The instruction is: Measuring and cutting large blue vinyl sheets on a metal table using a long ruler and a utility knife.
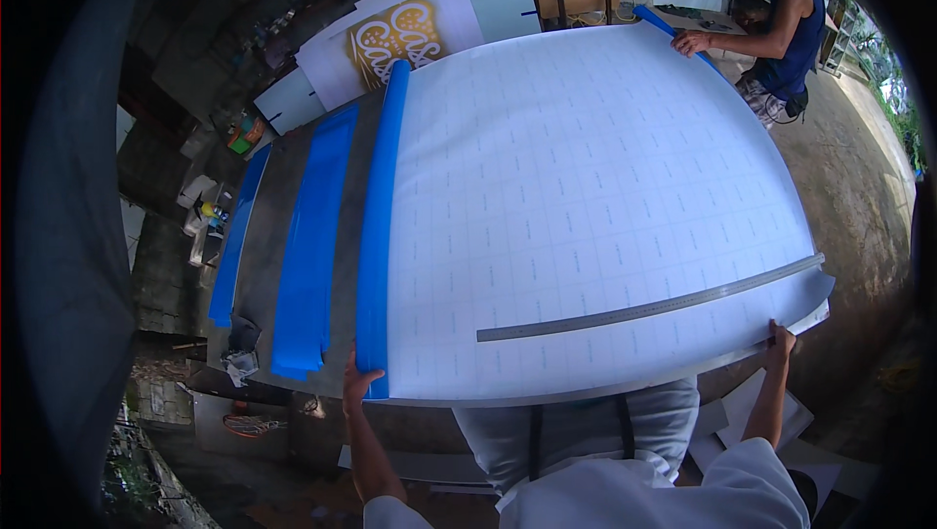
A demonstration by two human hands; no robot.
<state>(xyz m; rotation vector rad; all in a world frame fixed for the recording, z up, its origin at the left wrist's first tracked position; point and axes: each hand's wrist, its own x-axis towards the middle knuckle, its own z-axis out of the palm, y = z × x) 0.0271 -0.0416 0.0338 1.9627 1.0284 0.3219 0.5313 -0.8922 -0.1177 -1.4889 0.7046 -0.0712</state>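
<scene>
A large sheet with a white printed-grid backing (586, 187) covers most of the table. Its left end is rolled over into a long blue roll (379, 217). My left hand (363, 385) is closed around the near end of that roll, thumb on top. At the near right corner, my right hand (781, 338) has its fingers bent over the sheet's edge and seems to grip it. A long metal ruler (649, 309) lies across the backing, to the left of and beyond my right hand.
Two blue strips (310, 246) (239, 241) lie on the dark tabletop (259, 285) at the left. Across the table, another person (781, 31) holds the sheet's blue far-right edge. Printed boards (390, 41) stand behind the table. White panels (747, 412) lie below on the right.
</scene>
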